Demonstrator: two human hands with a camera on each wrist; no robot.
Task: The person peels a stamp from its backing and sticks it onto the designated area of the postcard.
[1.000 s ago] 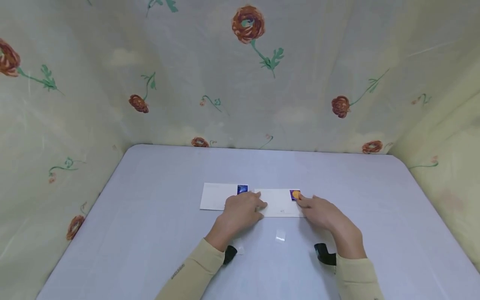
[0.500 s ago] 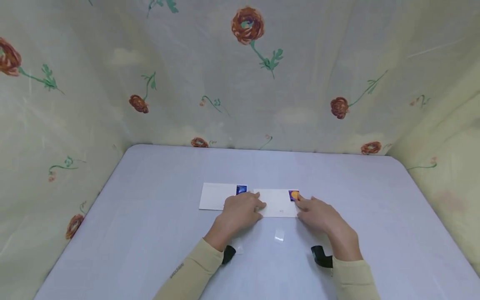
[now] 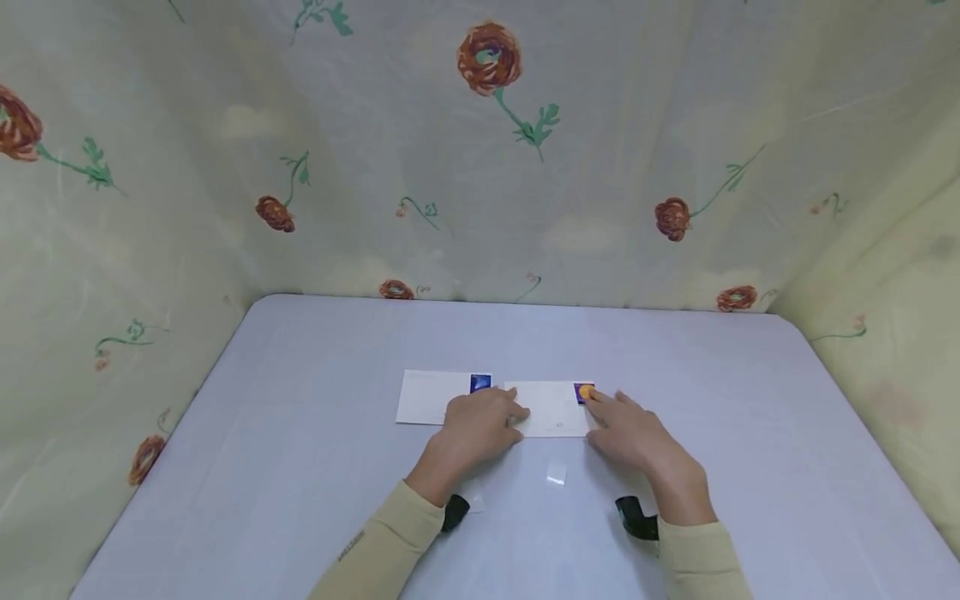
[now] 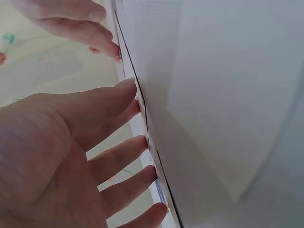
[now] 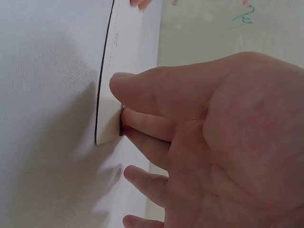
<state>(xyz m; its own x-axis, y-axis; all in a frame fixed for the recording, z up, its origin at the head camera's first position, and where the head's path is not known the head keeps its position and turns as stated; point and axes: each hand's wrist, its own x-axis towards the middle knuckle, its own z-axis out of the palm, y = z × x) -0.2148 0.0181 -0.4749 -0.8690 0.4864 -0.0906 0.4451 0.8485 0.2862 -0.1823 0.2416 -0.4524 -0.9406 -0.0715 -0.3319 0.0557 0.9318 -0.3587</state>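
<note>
Two white envelopes lie side by side on the table. The left envelope [image 3: 427, 397] has a dark blue stamp [image 3: 481, 382] at its upper right corner. On the right envelope [image 3: 546, 406], a purple stamp with an orange disc [image 3: 579, 393] sits at the same corner. My left hand [image 3: 480, 423], fingers spread, rests across the inner ends of both envelopes and covers part of each. With extended fingertips my right hand [image 3: 628, 432] presses on the purple stamp, partly hiding it. In the right wrist view its thumb [image 5: 137, 90] is above the envelope's near edge.
A small shiny rectangle [image 3: 557, 473] lies on the white table [image 3: 322, 467] in front of the right envelope. Another clear, faint piece lies by my left wrist. Black wrist mounts [image 3: 636, 518] stick out inward from both sleeves. A flowered curtain [image 3: 585, 183] borders the table.
My right hand's fingertips shift slightly over the purple stamp. The left hand and both envelopes keep their places, while the whole head view drifts a little.
</note>
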